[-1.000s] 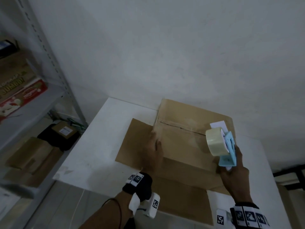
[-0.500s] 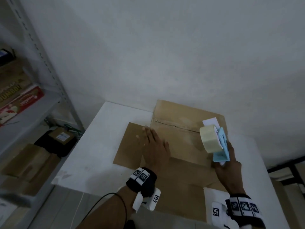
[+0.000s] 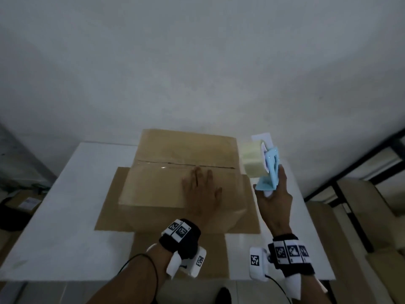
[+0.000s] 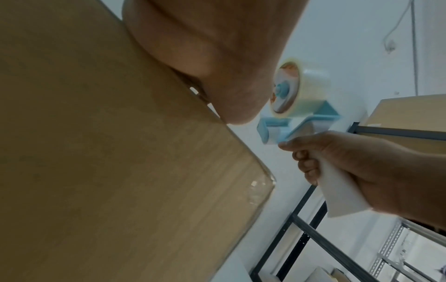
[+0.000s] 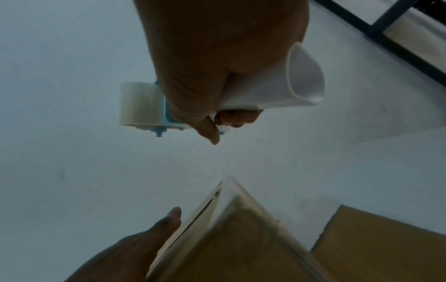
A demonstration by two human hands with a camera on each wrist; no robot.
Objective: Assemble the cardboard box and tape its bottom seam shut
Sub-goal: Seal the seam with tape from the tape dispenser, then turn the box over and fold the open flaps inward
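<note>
The left hand (image 3: 201,191) now lies flat, fingers straight, farther right on the box (image 3: 175,187), pressing tape beside its seam (image 3: 186,165); the right hand (image 3: 274,202), clamped on the tape dispenser (image 3: 266,170), hovers off the box's right edge, so the seam looks covered.

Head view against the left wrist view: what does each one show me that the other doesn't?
Only the head view shows the whole cardboard box on the white table, its centre seam glossy toward the left end, and the back of the left hand flat on the top flaps. Only the left wrist view shows the right hand's fingers curled round the dispenser's white handle and the roll's core. Both show the right hand holding the tape dispenser beside the box, off the cardboard.
</note>
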